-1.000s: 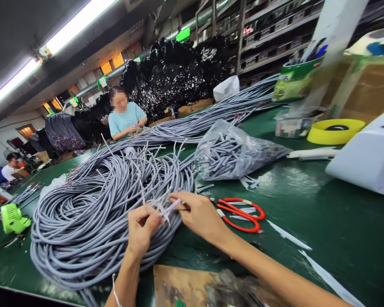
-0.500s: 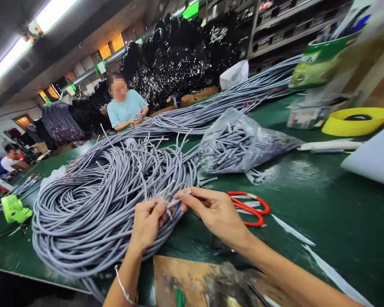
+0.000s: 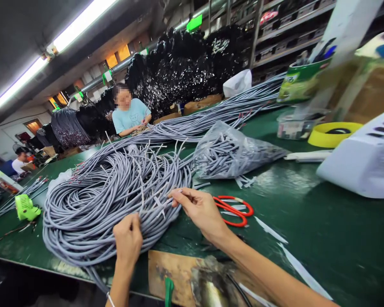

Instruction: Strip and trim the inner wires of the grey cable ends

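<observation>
A large coil of grey cable (image 3: 83, 221) lies on the green table in front of me. My left hand (image 3: 128, 236) is closed in a loose fist at the coil's front right edge. My right hand (image 3: 195, 209) pinches with thumb and fingertips a little higher and to the right. A blurred grey cable end (image 3: 152, 209) spans between the two hands, with a small white tape piece (image 3: 160, 206) on it. Scissors with red handles (image 3: 233, 211) rest just right of my right hand.
Beyond the scissors sits a clear bag of short grey cable pieces (image 3: 230, 153). White strips (image 3: 302, 270) lie at right. A stained board (image 3: 160, 268) is at the front edge. A small green fan (image 3: 25, 207) stands left. Another person (image 3: 131, 115) sits across the table.
My hands have drawn apart: the left has moved left and down, with more of the cable end showing between them. The camera view has shifted a little.
</observation>
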A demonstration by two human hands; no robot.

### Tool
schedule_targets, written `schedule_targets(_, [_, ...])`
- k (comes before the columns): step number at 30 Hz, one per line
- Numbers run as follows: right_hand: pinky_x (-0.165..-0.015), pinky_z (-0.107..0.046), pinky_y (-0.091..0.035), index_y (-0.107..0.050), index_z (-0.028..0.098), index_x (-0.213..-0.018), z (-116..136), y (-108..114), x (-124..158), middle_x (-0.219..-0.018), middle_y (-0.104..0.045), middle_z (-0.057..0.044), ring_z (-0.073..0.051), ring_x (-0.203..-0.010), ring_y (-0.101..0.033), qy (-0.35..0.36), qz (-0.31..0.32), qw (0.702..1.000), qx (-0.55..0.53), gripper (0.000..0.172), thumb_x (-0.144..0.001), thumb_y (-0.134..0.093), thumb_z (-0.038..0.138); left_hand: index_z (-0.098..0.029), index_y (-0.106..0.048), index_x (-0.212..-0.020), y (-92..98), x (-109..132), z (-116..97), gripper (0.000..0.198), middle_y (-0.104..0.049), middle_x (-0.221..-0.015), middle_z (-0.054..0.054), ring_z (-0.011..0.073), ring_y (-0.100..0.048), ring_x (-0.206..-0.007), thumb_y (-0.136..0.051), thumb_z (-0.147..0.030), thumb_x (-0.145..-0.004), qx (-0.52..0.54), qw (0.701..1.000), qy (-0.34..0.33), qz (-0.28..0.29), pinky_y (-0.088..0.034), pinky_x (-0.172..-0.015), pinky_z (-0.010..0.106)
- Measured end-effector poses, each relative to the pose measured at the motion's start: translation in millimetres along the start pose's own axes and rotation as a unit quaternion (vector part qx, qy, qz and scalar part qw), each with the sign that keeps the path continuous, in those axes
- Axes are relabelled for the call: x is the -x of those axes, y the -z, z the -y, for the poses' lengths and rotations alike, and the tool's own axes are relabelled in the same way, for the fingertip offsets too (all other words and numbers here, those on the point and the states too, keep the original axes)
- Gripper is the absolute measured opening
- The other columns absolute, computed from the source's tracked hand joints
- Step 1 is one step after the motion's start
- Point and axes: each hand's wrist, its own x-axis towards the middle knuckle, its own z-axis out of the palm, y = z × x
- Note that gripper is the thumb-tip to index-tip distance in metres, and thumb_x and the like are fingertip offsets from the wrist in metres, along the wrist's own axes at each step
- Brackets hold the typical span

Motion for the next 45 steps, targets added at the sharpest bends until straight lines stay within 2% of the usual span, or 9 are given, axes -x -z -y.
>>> schedule_targets(3, [-0.056,-0.026,-0.045,-0.061,0.017,-0.059,11.8,3.4,-2.0,-0.055,-0.060,-0.002,-0.015,-0.055,-0.056,0.020,0.015,1.000,-0.003,0.030,-0.072,-0.056,0.044,-0.019,-0.064,-0.061,25.4,5.0,18.7,0.024,-0.062,-0.052,0.003,0.0176,-0.055,-0.051,-0.050,-0.023,-0.080,-0.113,0.988,0.014,-0.108,-0.040,-0.057,0.028])
schedule_targets(7, [-0.055,-0.026,-0.047,-0.061,0.017,-0.064,21.6,4.0,-4.0,-0.057,-0.061,-0.001,-0.015,-0.055,-0.058,0.039,0.045,0.998,-0.002,0.030,-0.068,-0.060,0.047,-0.021,-0.067,-0.096,35.9,-0.1,11.6,0.023,-0.067,-0.099,0.010,0.0289,-0.055,-0.100,-0.060,-0.028,-0.074,-0.113,0.986,-0.101,-0.064,-0.036,-0.089,0.046])
schedule_targets(11, [-0.057,-0.027,-0.049,-0.059,0.018,-0.073,21.9,8.0,-8.1,-0.058,-0.063,-0.001,-0.017,-0.057,-0.062,0.039,0.055,0.998,0.015,0.030,-0.068,-0.060,0.047,-0.022,-0.065,-0.102,10.0,-31.2,-26.2,0.053,-0.063,-0.111,0.012,0.0340,-0.051,-0.107,-0.077,-0.039,-0.053,-0.018,0.990,-0.124,0.062,-0.029,-0.095,0.055])
schedule_targets(16, [-0.062,-0.028,-0.048,-0.062,0.018,-0.071,20.3,22.1,-14.9,-0.061,-0.066,-0.004,-0.019,-0.065,-0.064,0.097,0.097,0.988,0.070,0.029,-0.079,-0.047,0.042,-0.016,-0.073,-0.081,-26.2,-61.4,-56.9,0.020,-0.065,-0.061,0.003,0.0156,-0.058,-0.055,-0.059,-0.030,-0.075,0.264,0.914,-0.066,0.300,-0.046,-0.056,0.026])
schedule_targets(19, [-0.055,-0.026,-0.045,-0.062,0.018,-0.065,16.9,29.2,-11.9,-0.061,-0.066,-0.004,-0.017,-0.058,-0.060,0.139,0.084,0.973,0.166,0.028,-0.080,-0.047,0.036,-0.013,-0.072,-0.082,-35.4,-55.6,-56.5,0.023,-0.055,-0.049,-0.001,0.0090,-0.043,-0.039,-0.056,-0.028,-0.077,0.296,0.921,-0.011,0.252,-0.033,-0.039,0.020])
schedule_targets(25, [-0.047,-0.023,-0.032,-0.050,0.019,-0.051,18.9,34.0,-0.3,-0.048,-0.048,0.001,-0.011,-0.046,-0.043,0.214,0.121,0.939,0.240,0.032,-0.080,-0.043,0.029,-0.018,-0.071,-0.090,-40.4,-34.0,-57.0,0.027,-0.063,-0.068,0.006,0.0150,-0.054,-0.059,-0.047,-0.011,-0.080,0.159,0.963,-0.144,0.161,-0.040,-0.054,0.024])
schedule_targets(30, [-0.040,-0.023,-0.023,-0.036,0.021,-0.046,13.2,29.9,-2.8,-0.043,-0.032,0.005,-0.008,-0.041,-0.030,0.006,0.149,0.984,0.100,0.041,-0.078,-0.040,0.046,-0.019,-0.071,-0.089,-43.7,-30.1,-60.1,0.029,-0.064,-0.066,0.006,0.0148,-0.057,-0.058,-0.047,-0.007,-0.078,0.185,0.941,-0.234,0.161,-0.042,-0.053,0.023])
schedule_targets(35, [-0.037,-0.021,-0.020,-0.040,0.020,-0.046,-6.0,12.0,1.9,-0.040,-0.034,0.006,-0.006,-0.037,-0.026,-0.142,0.236,0.961,0.035,0.044,-0.070,-0.046,0.056,-0.016,-0.069,-0.083,-39.6,-30.1,-59.9,0.021,-0.065,-0.066,0.004,0.0135,-0.058,-0.058,-0.049,-0.011,-0.078,0.229,0.936,-0.250,0.091,-0.044,-0.054,0.022])
schedule_targets(45, [-0.051,-0.023,-0.039,-0.064,0.019,-0.080,12.5,31.8,4.6,-0.072,-0.064,-0.003,-0.012,-0.055,-0.052,0.139,0.036,0.981,0.131,0.017,-0.079,-0.051,0.029,-0.013,-0.068,-0.066,-36.4,-34.0,-61.4,0.029,-0.056,-0.054,0.002,0.0125,-0.049,-0.051,-0.047,-0.025,-0.084,0.226,0.951,-0.138,0.161,-0.035,-0.051,0.024])
